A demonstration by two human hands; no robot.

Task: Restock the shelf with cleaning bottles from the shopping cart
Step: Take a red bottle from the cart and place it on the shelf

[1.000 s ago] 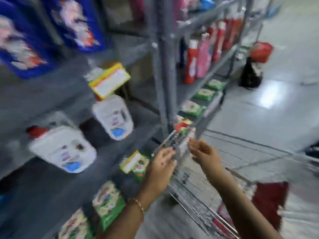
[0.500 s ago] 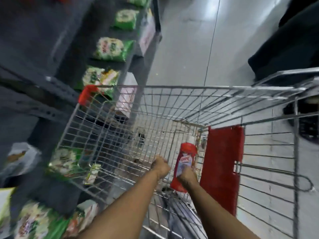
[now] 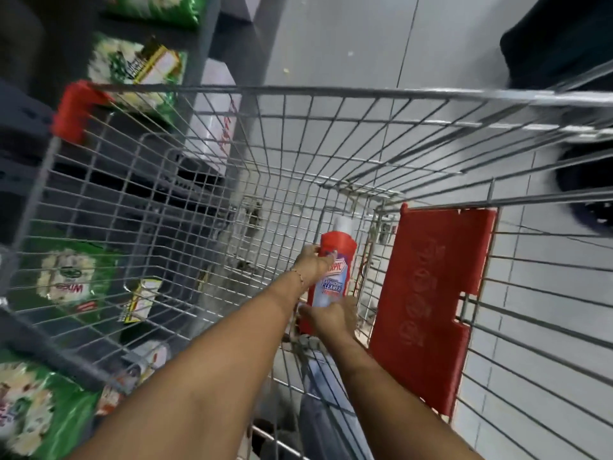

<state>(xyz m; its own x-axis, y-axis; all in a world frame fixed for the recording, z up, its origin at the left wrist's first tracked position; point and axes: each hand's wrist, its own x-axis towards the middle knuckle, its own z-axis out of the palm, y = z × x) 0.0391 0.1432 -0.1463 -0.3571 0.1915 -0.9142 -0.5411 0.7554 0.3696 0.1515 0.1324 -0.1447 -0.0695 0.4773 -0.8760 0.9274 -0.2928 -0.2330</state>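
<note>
Reached down into the wire cart [image 3: 331, 94]. Left hand [image 3: 311, 260] wrapped around the upper part of the red bottle [image 3: 333, 270]; right hand [image 3: 333, 318] gripped its lower end. Bottle deep inside the cart, beside the red flap [image 3: 431, 293]. Green packs [image 3: 69, 283] lay on the shelf [image 3: 39, 333], left.

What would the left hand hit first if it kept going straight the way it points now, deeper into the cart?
The left hand already touches the red plastic cleaner bottle with the white cap. Pushed further, it would likely press that bottle toward the wire shopping cart's mesh beyond, though depth is unclear.
</note>
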